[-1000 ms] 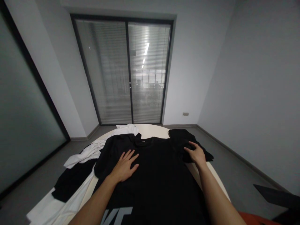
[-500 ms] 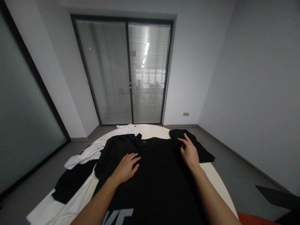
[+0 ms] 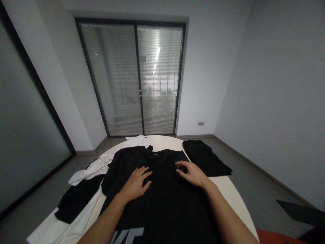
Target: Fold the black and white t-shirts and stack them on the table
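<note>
A black T-shirt lies spread on the round table, its neckline at the far side and pale grey lettering near me. My left hand rests flat on the left half of its chest, fingers spread, holding nothing. Over the right side of the shirt is my right hand, fingers bent inward and a gap between thumb and forefinger; nothing shows in it. The right sleeve cannot be made out against the dark cloth. Just beyond the right hand, a folded black garment lies at the table's right edge.
White clothes lie crumpled along the left edge of the cream table, with a black garment among them. A glass door with blinds stands beyond. Something red shows at lower right.
My right hand has moved left and nearer to me, from the shirt's right shoulder inward. The shirt's right edge now sits further in, baring table beside the folded garment. My left hand stays put.
</note>
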Tool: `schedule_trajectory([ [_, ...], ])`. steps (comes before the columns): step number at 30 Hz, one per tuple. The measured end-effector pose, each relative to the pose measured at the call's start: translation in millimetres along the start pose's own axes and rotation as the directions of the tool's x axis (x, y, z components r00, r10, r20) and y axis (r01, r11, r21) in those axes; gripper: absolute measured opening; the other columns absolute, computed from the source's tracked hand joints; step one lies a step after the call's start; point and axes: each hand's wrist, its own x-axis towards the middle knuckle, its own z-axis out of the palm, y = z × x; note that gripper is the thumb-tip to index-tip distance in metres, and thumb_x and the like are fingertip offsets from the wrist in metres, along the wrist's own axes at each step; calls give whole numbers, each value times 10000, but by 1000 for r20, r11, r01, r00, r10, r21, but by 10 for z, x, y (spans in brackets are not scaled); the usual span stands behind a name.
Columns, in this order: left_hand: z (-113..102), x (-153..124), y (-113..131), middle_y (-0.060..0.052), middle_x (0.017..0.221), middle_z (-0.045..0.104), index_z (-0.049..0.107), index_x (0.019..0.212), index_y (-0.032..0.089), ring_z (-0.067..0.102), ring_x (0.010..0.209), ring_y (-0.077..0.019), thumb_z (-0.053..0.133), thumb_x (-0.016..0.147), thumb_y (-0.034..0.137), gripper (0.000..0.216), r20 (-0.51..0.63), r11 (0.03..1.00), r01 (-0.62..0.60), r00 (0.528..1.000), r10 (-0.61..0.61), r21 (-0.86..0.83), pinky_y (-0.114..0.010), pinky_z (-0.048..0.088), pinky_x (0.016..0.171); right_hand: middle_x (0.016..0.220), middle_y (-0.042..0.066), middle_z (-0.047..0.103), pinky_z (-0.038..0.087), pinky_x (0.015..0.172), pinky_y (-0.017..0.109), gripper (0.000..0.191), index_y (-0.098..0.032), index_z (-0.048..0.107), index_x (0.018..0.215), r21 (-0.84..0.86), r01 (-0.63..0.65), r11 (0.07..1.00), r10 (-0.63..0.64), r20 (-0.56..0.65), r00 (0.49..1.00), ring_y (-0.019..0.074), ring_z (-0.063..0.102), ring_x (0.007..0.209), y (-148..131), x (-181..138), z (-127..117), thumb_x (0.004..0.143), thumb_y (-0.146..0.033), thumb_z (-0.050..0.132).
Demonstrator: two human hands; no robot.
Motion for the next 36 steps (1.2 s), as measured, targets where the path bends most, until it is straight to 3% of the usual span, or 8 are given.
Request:
schedule_trajectory([
  [4,-46,-14,84,-63,1554,424,521,1424,302,344,1456,-285,550,937,452,511,45,1000,19,999,-20,17,-523,259,1196,1487,104,507,366,1129,387,536,-217,514,1436,-96,-32,995,24,-80,996,240,483,1356,2,16,85,956,-454,484],
  [6,-72,-20,117,-61,1584,371,472,1462,316,289,1480,-293,535,943,481,548,78,1000,22,997,-23,21,-536,239,1199,1608,100,320,247,1196,442,663,-227,388,1527,-160,-74,984,71,-23,997,273,278,1485,1,14,191,954,-553,456],
  [9,-94,-25,125,-55,1619,289,380,1515,338,230,1500,-287,482,969,514,582,123,1000,9,992,-11,22,-543,214,1202,1639,83,230,132,1218,510,752,-246,329,1554,-224,-142,964,171,118,978,314,126,1521,-12,4,349,940,-680,370],
  [18,-99,5,63,-37,1644,202,312,1540,365,159,1517,-280,408,990,571,596,181,1000,9,983,-12,19,-532,168,1212,1655,7,187,19,1192,609,776,-354,296,1554,-238,-172,956,220,190,957,382,22,1518,-76,10,359,895,-757,374],
  [22,-129,-7,30,-32,1652,164,285,1549,368,133,1522,-276,387,991,592,610,210,1000,8,978,-10,11,-522,136,1219,1639,14,253,166,1154,641,720,-355,385,1519,-217,-201,955,258,280,925,410,135,1501,-71,110,226,905,-731,381],
  [26,-169,-35,-32,-31,1650,179,272,1551,377,154,1519,-278,368,997,596,604,215,999,-45,976,47,-15,-527,128,1217,1598,89,343,275,1142,532,589,-262,392,1523,-277,-201,940,244,130,961,310,278,1474,9,177,174,1011,-527,272],
  [31,-241,-15,-14,-35,1646,213,291,1546,374,190,1511,-296,355,1002,577,584,236,997,-72,970,60,41,-537,152,1204,1662,61,160,147,1200,522,644,-273,269,1574,-344,-259,903,320,132,938,304,107,1526,141,95,327,1004,-574,266],
  [36,-332,22,130,-76,1603,334,387,1518,311,347,1441,-324,395,989,498,561,215,985,-88,975,55,146,-529,257,1153,1644,17,235,44,1213,533,633,-320,329,1549,-322,-170,931,221,129,967,307,70,1529,179,20,376,991,-614,268],
])
